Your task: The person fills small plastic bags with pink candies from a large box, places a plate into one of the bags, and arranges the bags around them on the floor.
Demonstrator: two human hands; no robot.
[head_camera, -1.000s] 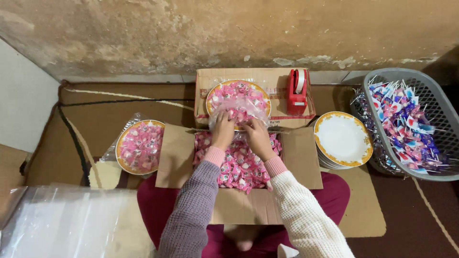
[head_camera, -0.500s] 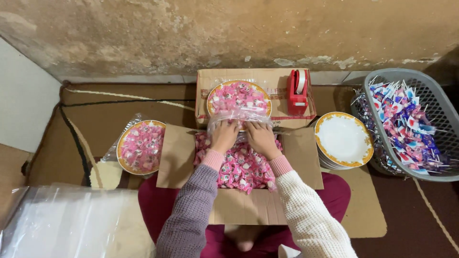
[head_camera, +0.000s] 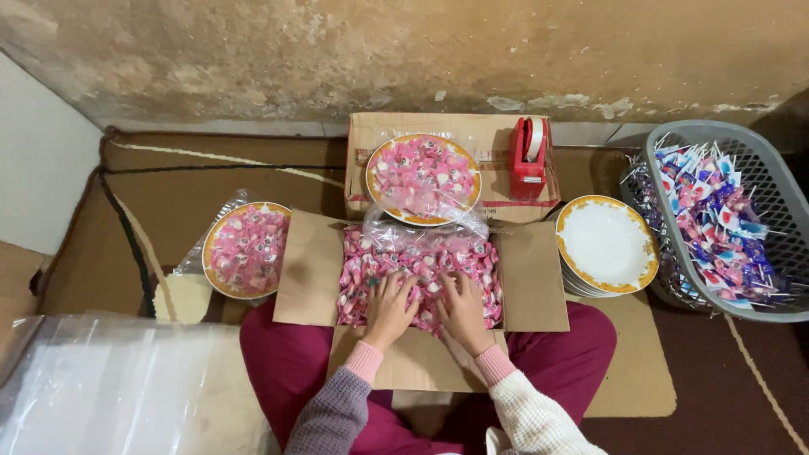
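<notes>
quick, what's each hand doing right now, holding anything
Left hand: open, fingers spread flat on the pink wrapped candies in the cardboard box, holding nothing.
Right hand: open, flat on the same candies, holding nothing.

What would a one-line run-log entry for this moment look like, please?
left hand: flat on pink candies | right hand: same | open cardboard box: on lap | filled plate: behind box

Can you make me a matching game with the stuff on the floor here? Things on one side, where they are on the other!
Things:
1. red tape dispenser
2. grey basket
3. empty white plate
4. both hands: left hand, right hand

Places:
A. far right, full of wrapped sweets
B. in the open box of pink candies
C. on the closed cardboard box
D. between open box and basket

Pairs: 1-C, 2-A, 3-D, 4-B
</notes>
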